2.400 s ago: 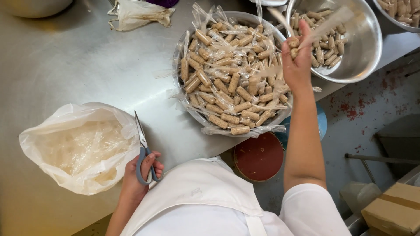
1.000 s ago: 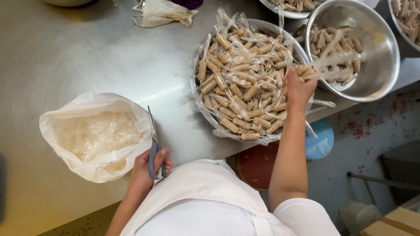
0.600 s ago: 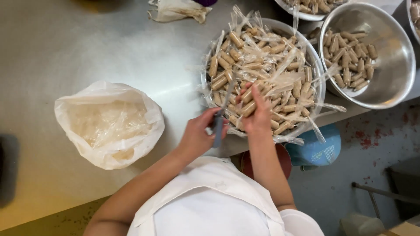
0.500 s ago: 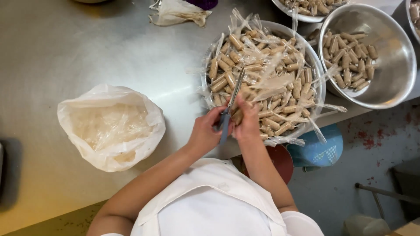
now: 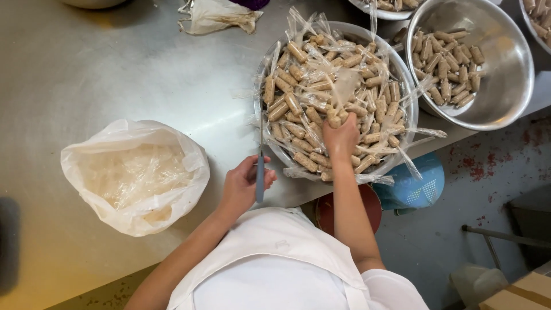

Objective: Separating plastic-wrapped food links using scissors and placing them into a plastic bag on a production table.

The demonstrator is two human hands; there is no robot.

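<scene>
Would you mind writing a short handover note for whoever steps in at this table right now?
Left hand: shut on the scissors, blades pointing away over the steel table.
Right hand: in the big bowl, gripping a wrapped roll from the heap.
Things: the big bowl is heaped with rolls in clear wrappers; the bowl to its right holds unwrapped rolls; the white bag on the left holds loose clear film.
Done: a share of rolls lies unwrapped in the right-hand bowl.
Left: most rolls in the big bowl are wrapped.
</scene>
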